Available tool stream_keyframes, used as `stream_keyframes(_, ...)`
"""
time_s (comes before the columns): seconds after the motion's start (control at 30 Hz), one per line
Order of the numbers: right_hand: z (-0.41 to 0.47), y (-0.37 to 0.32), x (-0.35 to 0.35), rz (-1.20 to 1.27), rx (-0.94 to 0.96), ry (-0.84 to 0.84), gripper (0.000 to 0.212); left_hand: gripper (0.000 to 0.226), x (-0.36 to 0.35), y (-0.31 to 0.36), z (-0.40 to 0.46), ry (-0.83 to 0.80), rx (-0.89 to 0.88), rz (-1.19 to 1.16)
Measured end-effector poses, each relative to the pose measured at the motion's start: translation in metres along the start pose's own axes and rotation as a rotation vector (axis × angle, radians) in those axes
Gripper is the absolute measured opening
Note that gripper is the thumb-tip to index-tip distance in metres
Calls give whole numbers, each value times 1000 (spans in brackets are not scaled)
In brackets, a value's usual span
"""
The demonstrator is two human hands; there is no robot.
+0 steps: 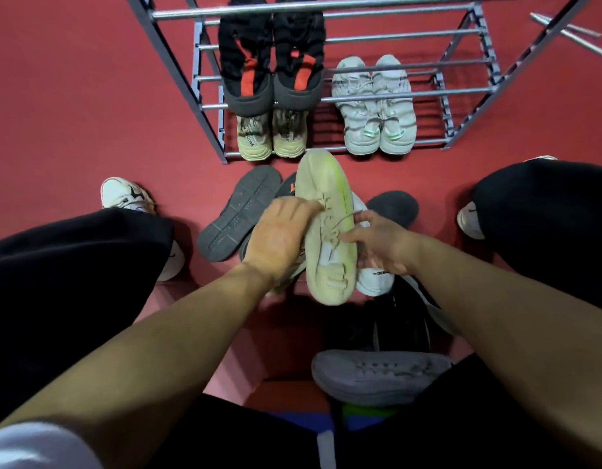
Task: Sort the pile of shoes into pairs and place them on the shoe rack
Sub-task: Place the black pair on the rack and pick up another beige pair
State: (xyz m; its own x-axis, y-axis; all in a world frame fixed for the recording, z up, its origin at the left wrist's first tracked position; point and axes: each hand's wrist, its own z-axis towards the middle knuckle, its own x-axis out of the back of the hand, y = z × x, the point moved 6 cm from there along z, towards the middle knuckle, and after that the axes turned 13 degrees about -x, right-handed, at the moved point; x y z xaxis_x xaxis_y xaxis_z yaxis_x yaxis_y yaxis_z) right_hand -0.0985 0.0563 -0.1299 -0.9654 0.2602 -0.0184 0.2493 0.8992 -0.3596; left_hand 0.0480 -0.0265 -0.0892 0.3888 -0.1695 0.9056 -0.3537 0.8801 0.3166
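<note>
I hold a beige sneaker with a lime-green edge (326, 211) above the pile, toe toward the rack. My left hand (275, 238) grips its left side near the laces. My right hand (380, 245) pinches a lace on its right side. Under it lie a white shoe (375, 282), a dark grey shoe sole-up (237, 214), another dark shoe (394, 204) and a grey sneaker (377, 374) close to me. The metal shoe rack (360, 148) holds a black-and-red boot pair (272, 69), a tan pair (270, 138) and a white pair (377, 106).
My legs in black trousers frame the pile, with my white shoes on the red floor at left (126, 194) and right (470, 221). Loose metal rods (570, 32) lie at the top right. A black shoe (404, 319) lies beside the grey sneaker.
</note>
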Motion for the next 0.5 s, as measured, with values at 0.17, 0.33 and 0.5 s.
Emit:
stream_keyframes(0.17,10,-3,37,-46,67,305,20,45,-41,-58,-65,-428,901,-173)
stream_keyframes(0.33,18,8,55,-188,24,508,25,42,-55,-62,-87,-432,1107,-358)
stream_keyframes(0.5,18,7,54,-265,25,565,18,60,-64,-65,-102,-457,1270,-425)
